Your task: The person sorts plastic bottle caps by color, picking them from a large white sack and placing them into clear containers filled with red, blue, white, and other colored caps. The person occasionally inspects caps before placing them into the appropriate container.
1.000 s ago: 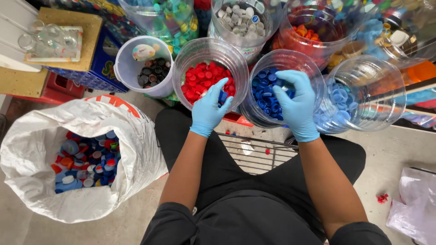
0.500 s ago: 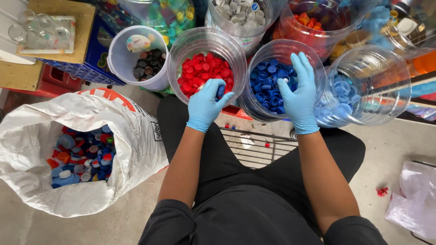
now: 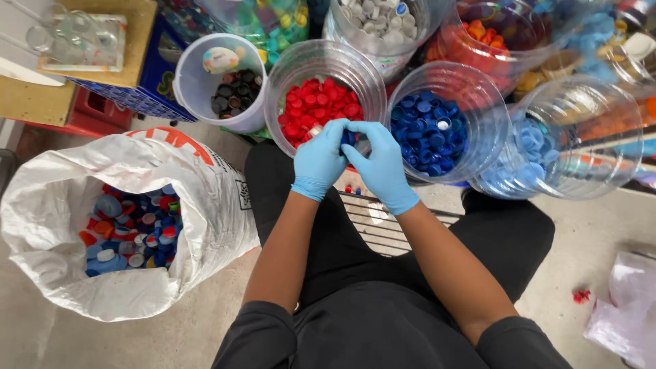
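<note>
My left hand (image 3: 320,162) and my right hand (image 3: 380,164), both in light blue gloves, meet over my lap at the near rim of the clear tub of red caps (image 3: 321,102). Between their fingers I see a few caps (image 3: 348,139), mostly dark blue, with a pale one beside the left thumb. Just right of my hands stands a clear tub of dark blue caps (image 3: 432,130). A further clear container of light blue caps (image 3: 540,150) is to the right. A white sack (image 3: 137,225) of mixed coloured caps lies open on the floor at my left.
A white bucket of dark caps (image 3: 229,85) stands behind the sack. Tubs of white caps (image 3: 383,24) and orange-red caps (image 3: 488,37) sit at the back. A blue crate (image 3: 147,89) and wooden board are at far left. A wire rack (image 3: 383,222) lies between my knees; a plastic bag (image 3: 625,307) at right.
My right hand left the dark blue tub and came left to join my left hand, which stays by the red tub. Both now close around caps together.
</note>
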